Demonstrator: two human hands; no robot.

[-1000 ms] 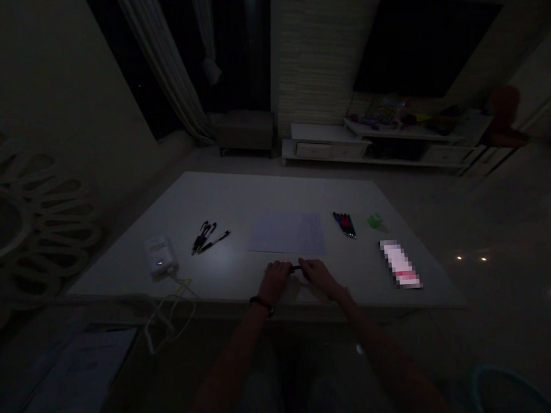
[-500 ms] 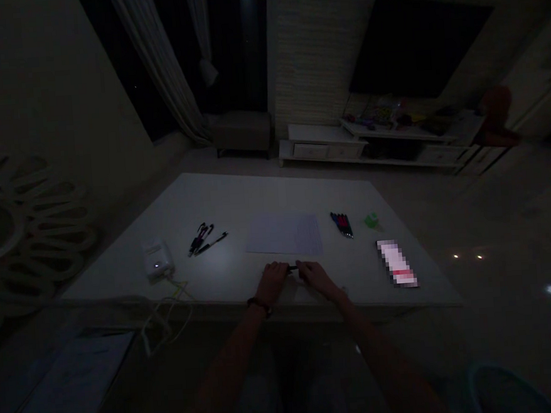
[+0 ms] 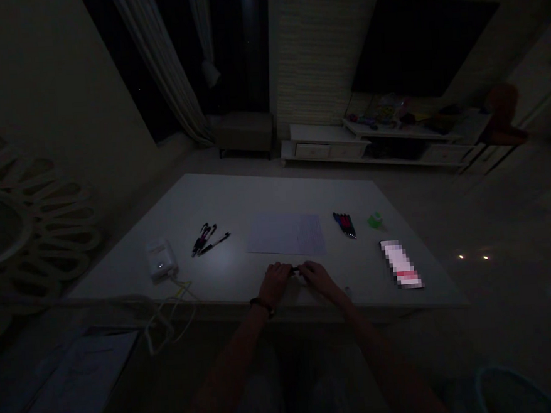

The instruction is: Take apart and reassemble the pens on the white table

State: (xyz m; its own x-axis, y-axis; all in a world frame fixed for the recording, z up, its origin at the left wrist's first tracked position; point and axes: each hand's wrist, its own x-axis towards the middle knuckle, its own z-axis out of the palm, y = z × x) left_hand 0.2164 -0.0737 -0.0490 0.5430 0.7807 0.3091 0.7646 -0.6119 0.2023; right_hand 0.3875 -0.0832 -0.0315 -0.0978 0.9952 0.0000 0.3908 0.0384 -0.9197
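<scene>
Both of my hands meet over the near part of the white table. Closed fingers of my left hand grip one end of a short dark piece that looks like a black pen. My right hand pinches its other end, and most of it is hidden by the fingers. Just beyond the hands lies a sheet of paper, with faint lines of writing on its right part. Several loose pens lie to the left, and a row of pens with dark, blue and red parts lies to the right.
A phone with a lit, blurred screen lies at the right, near a small green object. At the left stands a white box-like device with cables hanging over the front edge. The room is dim.
The view has shifted slightly, so everything sits a little further right. My hands keep the same hold on the black pen, and the gap between them looks slightly smaller.
</scene>
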